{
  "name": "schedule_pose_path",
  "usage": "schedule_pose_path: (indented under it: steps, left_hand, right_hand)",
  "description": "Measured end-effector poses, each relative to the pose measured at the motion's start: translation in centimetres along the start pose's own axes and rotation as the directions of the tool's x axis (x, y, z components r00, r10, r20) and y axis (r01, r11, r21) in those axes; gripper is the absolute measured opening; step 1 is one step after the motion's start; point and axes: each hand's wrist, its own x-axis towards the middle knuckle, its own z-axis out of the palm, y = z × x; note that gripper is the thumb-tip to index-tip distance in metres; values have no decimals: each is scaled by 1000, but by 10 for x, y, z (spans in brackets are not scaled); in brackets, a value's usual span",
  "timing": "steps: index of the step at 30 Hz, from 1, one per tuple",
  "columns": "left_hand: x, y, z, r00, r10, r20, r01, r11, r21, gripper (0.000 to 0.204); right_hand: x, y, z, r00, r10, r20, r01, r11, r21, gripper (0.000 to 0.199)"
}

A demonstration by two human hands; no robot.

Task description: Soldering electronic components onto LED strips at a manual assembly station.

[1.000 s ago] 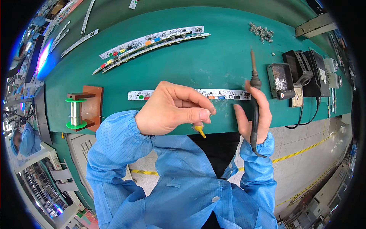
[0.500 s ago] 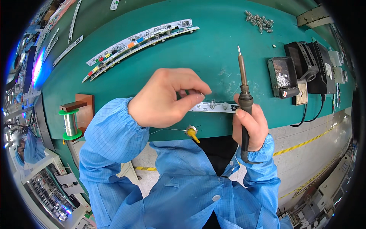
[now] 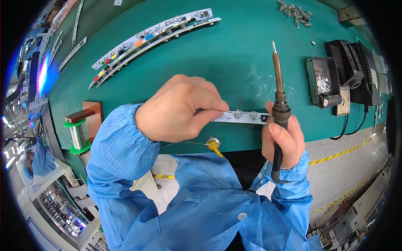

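Solder spool: silver wire on green flanges (image 3: 78,138) stood on a brown stand (image 3: 95,121) near the bench's left end.
Loose strips: a pale strip (image 3: 72,54) lay at the far upper left, with others beyond it.
Grouped boards: long, narrow boards (image 3: 149,37) with coloured parts lay slantwise, well beyond your left wrist.
Left hand: your left hand (image 3: 180,109) came down over the left part of the work board, thumb and forefinger tips close together; I cannot tell whether they gripped anything.
Wire: a thin wire (image 3: 184,142) ran from near your left cuff to the yellow-tailed piece.
Yellow-tailed piece: this small round thing (image 3: 213,145) sat near the bench's front edge.
Work board: the white strip board (image 3: 246,118) lay between your hands on the green bench (image 3: 251,46), two clear parts standing upright on it.
Soldering iron: its dark handle and metal shaft (image 3: 278,75) pointed away from you, tip raised.
Right hand: your right hand (image 3: 287,140) was wrapped around the handle, beside the board's right end.
Small parts: a metallic heap (image 3: 297,14) lay at the far side.
Tray: a dark tray (image 3: 310,81) held silvery scraps.
Black unit: a box (image 3: 363,75) stood to its right.
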Motion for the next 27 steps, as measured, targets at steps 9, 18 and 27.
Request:
schedule_pose_path:
  steps: [9, 18, 27]
  left_hand:
    - [0, 1, -1, 1000, 0, -11, 1, 999, 36, 13]
    - [1, 2, 3, 999, -18, -31, 19, 999, 43, 12]
    - [-1, 3, 7, 999, 0, -46, 3, 998, 69, 10]
  right_hand:
    - [1, 0, 1, 1000, -5, -15, 5, 1000, -19, 62]
    - [1, 0, 1, 1000, -11, 1, 11, 1000, -25, 65]
    - [2, 0, 1, 1000, -9, -13, 9, 999, -39, 65]
